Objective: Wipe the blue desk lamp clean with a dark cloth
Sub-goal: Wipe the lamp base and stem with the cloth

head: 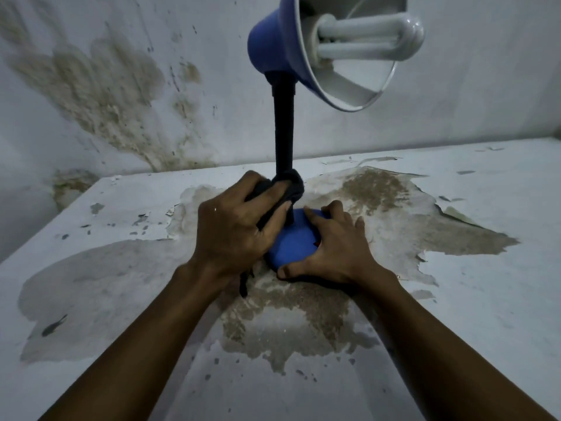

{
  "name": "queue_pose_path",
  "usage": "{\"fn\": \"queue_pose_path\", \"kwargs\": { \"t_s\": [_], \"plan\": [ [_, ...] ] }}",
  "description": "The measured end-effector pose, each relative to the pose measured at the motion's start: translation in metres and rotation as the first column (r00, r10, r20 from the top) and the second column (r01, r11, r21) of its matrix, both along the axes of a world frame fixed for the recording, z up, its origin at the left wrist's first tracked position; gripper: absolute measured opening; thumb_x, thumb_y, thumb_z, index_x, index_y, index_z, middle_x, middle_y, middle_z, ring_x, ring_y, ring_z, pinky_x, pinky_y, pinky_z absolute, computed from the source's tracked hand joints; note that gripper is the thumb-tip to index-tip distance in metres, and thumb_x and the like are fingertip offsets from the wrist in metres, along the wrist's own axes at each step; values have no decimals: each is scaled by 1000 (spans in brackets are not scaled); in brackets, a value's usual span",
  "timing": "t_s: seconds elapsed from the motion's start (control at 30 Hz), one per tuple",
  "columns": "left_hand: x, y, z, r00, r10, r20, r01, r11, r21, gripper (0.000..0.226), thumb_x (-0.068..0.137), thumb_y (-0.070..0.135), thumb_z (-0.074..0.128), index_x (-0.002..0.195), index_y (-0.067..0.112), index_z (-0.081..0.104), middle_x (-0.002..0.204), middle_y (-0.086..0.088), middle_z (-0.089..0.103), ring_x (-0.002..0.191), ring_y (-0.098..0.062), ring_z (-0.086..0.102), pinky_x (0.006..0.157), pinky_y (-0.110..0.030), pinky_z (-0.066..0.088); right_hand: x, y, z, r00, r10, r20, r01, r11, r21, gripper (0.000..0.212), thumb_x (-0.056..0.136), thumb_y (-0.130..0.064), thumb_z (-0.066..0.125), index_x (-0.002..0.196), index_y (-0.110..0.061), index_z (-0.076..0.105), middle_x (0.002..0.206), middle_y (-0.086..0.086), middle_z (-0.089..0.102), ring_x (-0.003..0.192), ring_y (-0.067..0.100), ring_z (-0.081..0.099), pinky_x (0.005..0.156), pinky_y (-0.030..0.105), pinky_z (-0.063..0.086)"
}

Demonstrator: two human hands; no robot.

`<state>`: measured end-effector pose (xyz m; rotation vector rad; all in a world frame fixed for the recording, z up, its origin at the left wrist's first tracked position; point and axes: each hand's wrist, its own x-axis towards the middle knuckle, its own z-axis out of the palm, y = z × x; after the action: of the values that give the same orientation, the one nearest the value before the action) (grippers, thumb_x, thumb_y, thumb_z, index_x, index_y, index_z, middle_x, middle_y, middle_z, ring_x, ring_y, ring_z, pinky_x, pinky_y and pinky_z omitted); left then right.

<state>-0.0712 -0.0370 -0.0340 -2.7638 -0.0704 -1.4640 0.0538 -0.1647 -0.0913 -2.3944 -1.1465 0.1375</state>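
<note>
The blue desk lamp (291, 241) stands in front of me near the middle of the table (485, 268), its round blue base flat on a patch where the paint has peeled away. Its black neck (283, 132) rises straight up to the blue shade (273, 47), which tilts to my right and shows a white coiled bulb (364, 34) inside. I have the dark cloth (291, 186) bunched around the foot of the neck, just above the base, and my left hand (239, 226) is closed on it, fingers pinching the fabric against the stem; a loose tail of cloth hangs down below my wrist. My right hand (331, 250) lies spread and pressed on the right side of the base, thumb along its near edge, steadying the lamp rather than gripping anything. There is a small red mark by my right fingers, possibly the switch, though the light is too dim for me to be sure. I judge I am wiping the lowest part of the neck. Next I should slide the cloth up the stem toward the shade while keeping the base pinned, since a tall lamp like this could tip if I pull sideways. Behind it, the wall (121, 86) is stained and flaking.
</note>
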Motion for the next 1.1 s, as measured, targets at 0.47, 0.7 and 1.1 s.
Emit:
{"fn": "queue_pose_path", "kwargs": {
  "t_s": [0.47,0.7,1.1],
  "plan": [
    [11,17,-33,908,95,-408,-65,994,87,39,90,41,45,114,31,74,87,0,63,56,-26,61,41,-28,42,-1,0,1,999,4,-54,-2,1000,30,124,35,-85,56,146,-34,35,130,2,31,125,28,40,116,65,13],
    [24,7,5,980,124,-157,-114,991,73,28,93,32,57,116,26,72,87,-2,65,60,-24,61,42,-29,44,0,1,-2,999,-6,-43,6,1000,5,132,34,-90,54,151,-33,30,136,2,29,130,30,37,115,66,11],
    [31,11,-3,948,220,-230,-199,973,113,41,91,42,46,121,29,71,89,-5,66,61,-33,64,50,-30,44,-1,0,0,998,0,-55,1,1000,22,122,42,-83,67,148,-34,33,135,2,30,131,29,37,116,66,11]
  ]
}}
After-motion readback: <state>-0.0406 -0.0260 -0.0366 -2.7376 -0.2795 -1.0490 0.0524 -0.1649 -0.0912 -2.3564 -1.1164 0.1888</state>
